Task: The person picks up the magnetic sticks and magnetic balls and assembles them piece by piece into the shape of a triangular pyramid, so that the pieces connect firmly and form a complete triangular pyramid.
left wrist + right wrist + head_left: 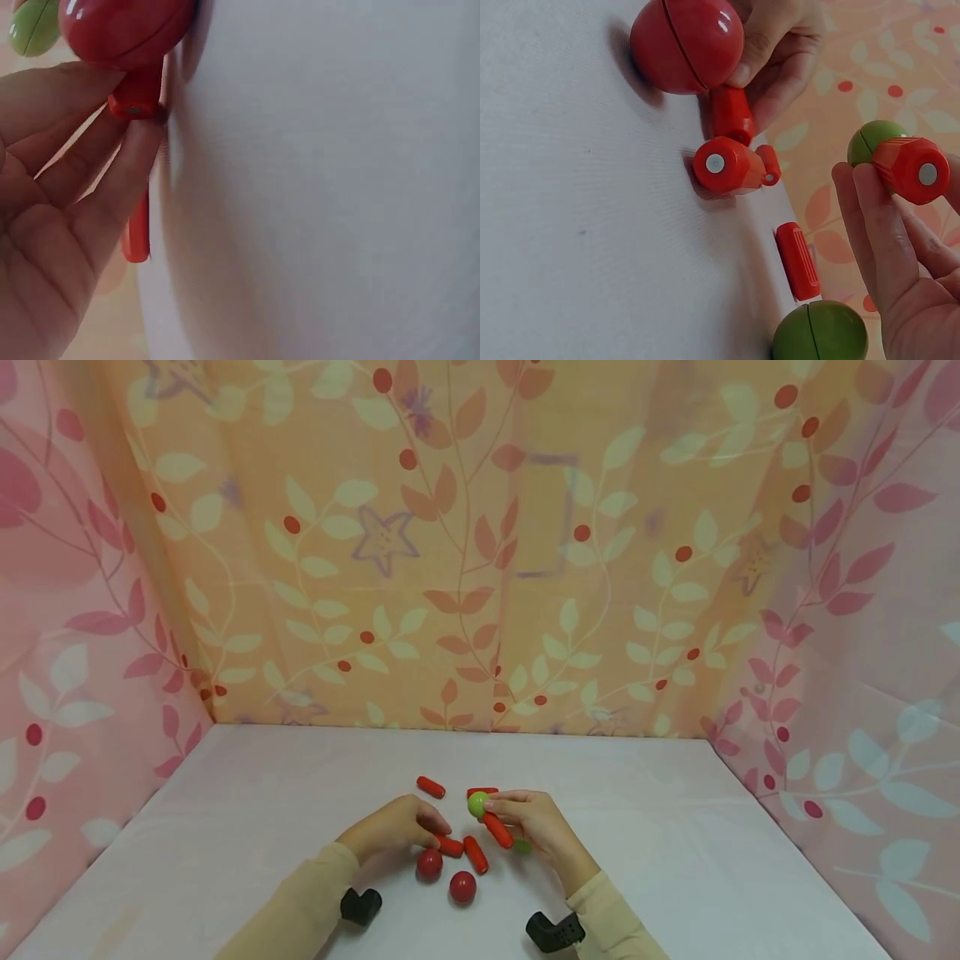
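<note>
Right hand (536, 822) is pinching a red rod (497, 830) tipped with a green ball (477, 804) above the table; left hand (393, 827) is gripping another rod (450, 846), seemingly joining; alignment comes next.

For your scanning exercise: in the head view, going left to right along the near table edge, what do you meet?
Left black wrist mount → red ball beside the left hand → nearer red ball → right black wrist mount.

White table (675, 860): red balls (462, 887), red sticks (431, 787), green ball (522, 846).
</note>
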The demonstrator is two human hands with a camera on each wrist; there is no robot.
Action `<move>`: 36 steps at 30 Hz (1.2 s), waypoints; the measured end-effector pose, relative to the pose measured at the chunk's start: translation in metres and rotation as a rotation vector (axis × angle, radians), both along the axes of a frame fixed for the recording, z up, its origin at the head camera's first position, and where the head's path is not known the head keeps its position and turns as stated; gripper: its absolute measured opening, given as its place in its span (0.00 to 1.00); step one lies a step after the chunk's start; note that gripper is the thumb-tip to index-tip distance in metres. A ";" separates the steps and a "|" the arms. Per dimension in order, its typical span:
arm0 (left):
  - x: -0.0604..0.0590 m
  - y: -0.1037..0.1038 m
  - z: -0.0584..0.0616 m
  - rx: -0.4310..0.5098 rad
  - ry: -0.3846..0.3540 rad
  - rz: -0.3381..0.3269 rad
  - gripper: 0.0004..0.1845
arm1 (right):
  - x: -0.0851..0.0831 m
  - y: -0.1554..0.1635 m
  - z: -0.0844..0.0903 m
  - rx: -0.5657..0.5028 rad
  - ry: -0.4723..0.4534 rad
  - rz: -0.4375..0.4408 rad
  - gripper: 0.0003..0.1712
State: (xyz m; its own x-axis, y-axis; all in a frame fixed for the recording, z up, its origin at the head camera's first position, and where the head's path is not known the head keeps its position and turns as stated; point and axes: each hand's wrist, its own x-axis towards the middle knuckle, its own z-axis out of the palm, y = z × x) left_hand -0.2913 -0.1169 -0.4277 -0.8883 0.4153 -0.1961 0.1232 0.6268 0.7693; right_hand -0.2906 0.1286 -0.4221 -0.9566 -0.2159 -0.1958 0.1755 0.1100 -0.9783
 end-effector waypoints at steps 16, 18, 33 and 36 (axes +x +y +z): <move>0.012 -0.007 0.014 0.146 0.009 0.256 0.09 | 0.004 -0.002 0.000 -0.005 0.016 -0.036 0.28; 0.014 -0.005 0.014 0.175 0.002 0.282 0.10 | 0.003 -0.002 0.000 -0.011 0.019 -0.033 0.27; 0.022 0.010 0.011 0.346 -0.060 0.437 0.10 | 0.002 -0.001 0.000 -0.056 0.020 -0.033 0.27; 0.026 0.014 0.012 0.389 -0.073 0.474 0.09 | 0.002 0.000 0.000 -0.067 0.023 -0.028 0.27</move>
